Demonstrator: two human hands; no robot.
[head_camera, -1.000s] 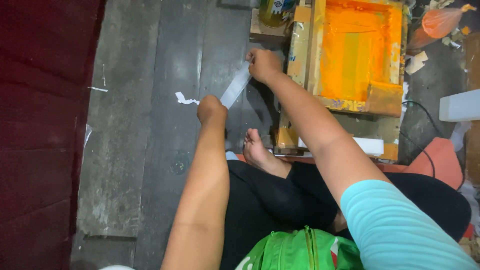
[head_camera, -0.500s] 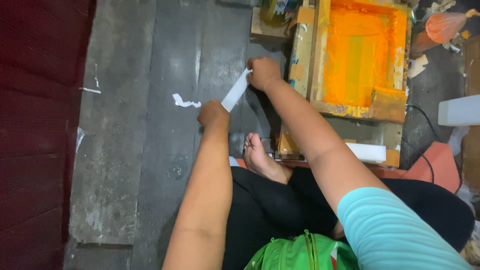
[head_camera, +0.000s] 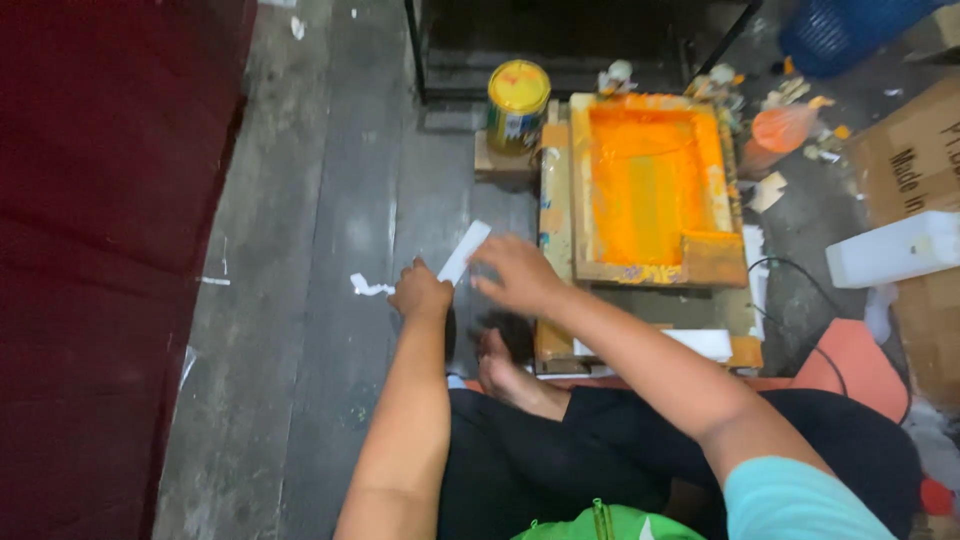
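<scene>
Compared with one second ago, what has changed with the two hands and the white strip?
The right hand has let go of the far end of the white paper strip and drawn back toward the person; it is blurred. The left hand still grips the strip's near end. The orange-stained wooden screen frame and the yellow-lidded can stayed in place.

A person is sitting on the floor (head_camera: 300, 300), legs folded, with a bare foot (head_camera: 505, 372) lying just in front of the knees. The left hand (head_camera: 420, 293) is holding the near end of a paper strip (head_camera: 465, 251), and the right hand (head_camera: 515, 272) is hovering just to its right. A scrap (head_camera: 368, 288) is lying on the floor left of the left hand. A framed screen (head_camera: 645, 190) is lying right of the hands. A can (head_camera: 518, 105) is standing behind the frame's left corner. Boxes (head_camera: 915, 160) are sitting far right.
</scene>
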